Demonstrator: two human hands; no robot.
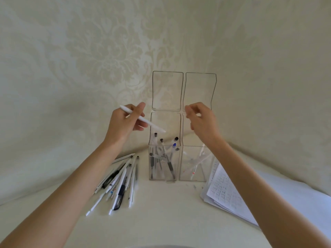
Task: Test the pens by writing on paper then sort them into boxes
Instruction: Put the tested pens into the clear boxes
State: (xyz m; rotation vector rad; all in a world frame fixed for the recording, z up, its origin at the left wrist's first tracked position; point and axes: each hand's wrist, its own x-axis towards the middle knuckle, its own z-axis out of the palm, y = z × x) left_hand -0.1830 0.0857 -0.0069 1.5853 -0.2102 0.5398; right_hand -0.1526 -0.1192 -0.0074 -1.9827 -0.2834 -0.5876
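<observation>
Two tall clear boxes stand side by side with their lids flipped up. The left box [152, 169] holds several dark-capped pens; the right box [182, 169] holds a few white pens. My left hand [123, 122] grips a white pen [152, 124] slanted with one end over the left box's opening. My right hand [202, 120] hovers above the right box, its fingers pinched together near the lid hinge; nothing shows between them. A pile of loose pens [120, 183] lies on the table to the left of the boxes. Written-on paper [225, 194] lies at the right.
The white table [161, 212] ends against a patterned cream wall [107, 51] right behind the boxes. The paper sheets form a stack that reaches the table's right edge. Both raised lids [167, 90] stand behind my hands.
</observation>
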